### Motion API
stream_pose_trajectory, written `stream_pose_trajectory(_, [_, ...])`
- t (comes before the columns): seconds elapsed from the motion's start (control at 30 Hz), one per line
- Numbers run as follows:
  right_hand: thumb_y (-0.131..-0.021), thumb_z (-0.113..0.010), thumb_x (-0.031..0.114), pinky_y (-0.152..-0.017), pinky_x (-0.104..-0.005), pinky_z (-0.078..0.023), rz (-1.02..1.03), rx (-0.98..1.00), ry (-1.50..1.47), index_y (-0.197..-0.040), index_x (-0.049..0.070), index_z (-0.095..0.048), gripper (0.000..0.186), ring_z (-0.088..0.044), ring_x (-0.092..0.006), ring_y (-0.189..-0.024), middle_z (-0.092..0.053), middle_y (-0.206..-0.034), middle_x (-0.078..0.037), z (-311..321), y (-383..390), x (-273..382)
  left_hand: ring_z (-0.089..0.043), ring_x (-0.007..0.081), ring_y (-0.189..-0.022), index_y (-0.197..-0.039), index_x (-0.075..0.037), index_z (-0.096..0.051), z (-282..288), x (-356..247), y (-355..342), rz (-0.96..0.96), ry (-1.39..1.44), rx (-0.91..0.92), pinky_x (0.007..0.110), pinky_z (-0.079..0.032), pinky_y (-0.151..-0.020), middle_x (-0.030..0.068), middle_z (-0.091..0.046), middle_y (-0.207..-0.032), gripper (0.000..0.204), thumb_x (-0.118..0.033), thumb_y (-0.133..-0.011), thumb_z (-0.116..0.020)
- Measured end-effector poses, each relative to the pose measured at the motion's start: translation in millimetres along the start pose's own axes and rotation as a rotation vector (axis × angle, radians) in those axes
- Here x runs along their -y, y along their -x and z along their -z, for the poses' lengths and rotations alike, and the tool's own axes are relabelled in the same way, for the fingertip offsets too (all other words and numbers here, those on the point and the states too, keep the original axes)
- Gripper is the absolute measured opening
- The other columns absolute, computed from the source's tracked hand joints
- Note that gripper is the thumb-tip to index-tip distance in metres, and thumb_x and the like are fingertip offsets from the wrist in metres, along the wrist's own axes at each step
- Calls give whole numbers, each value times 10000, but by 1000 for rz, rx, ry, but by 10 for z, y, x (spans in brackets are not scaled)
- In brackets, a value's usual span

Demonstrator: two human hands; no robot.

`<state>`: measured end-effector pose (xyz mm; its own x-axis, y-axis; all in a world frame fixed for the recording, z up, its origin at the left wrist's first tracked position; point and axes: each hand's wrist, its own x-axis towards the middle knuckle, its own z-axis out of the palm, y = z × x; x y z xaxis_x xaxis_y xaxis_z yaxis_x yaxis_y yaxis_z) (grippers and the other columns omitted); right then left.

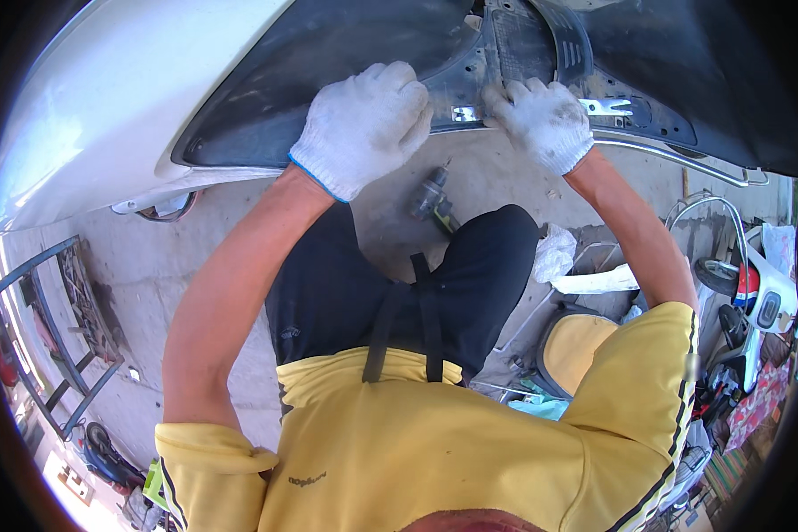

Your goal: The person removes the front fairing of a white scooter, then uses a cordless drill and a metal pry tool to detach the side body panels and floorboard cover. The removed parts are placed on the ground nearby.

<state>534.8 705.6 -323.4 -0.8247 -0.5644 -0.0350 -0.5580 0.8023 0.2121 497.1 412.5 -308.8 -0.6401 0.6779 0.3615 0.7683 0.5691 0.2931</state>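
Note:
My left hand [363,124], in a white knit glove with a blue cuff edge, is closed in front of a black plastic liner [266,106]. Its fingertips are turned away, so whatever it may hold is hidden. To its right, my right hand [541,120], also gloved, has its fingers curled at the lower edge of a dark panel [523,44] with slots and ribs. What sits between those fingers cannot be made out. A small shiny metal piece [465,113] shows on the panel edge between both hands. Beside my right wrist is a pale forked bracket [606,107].
White vehicle bodywork [89,115] curves along the upper left. On the concrete floor below lies a power drill [433,195]. A metal frame [62,355] stands at left. At right are a yellow-topped seat [578,350], a white plastic bag [554,253] and a white scooter [767,297].

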Motion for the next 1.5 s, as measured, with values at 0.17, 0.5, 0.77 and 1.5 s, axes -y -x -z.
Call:
stream_pose_trajectory(0.17, [-999,-648,349,-804,-487,-593,-40,70,-70,-1233,87,-683,353,-739,-347,-970,-726,-1061,-141,88,-59,76,-672,297,-811,-838,-102,-639,-20,28,12,-14,-2,-26,451,-567,-635,61,-640,-926,136,-193,-886,-729])
stream_pose_trajectory(0.5, [-981,-611,160,-801,-444,-611,0,29,-444,-1147,41,-737,240,-740,-373,-920,-719,-1029,-171,-38,-34,-150,-670,297,-784,-844,-106,-631,-25,27,-5,-17,-11,-14,440,-563,-613,58,-639,-911,125,-178,-877,-727])
stream_pose_trajectory(0.77, [-1144,-541,291,-519,-299,-229,-393,-993,-2061,-895,67,-628,346,-301,-83,-563,-388,-677,38,550,16,385,-677,294,-790,-836,-100,-630,-21,30,25,-25,-24,-67,440,-564,-614,57,-648,-922,120,-163,-870,-726])
stream_pose_trajectory(1.5, [-1071,-544,234,-484,-344,-139,-469,-1361,-2170,-663,178,-300,479,-161,-112,-476,-234,-583,48,411,-178,476,-686,319,-796,-850,-95,-642,-42,14,-2,-28,-33,-76,446,-560,-631,64,-669,-947,112,-155,-875,-734])
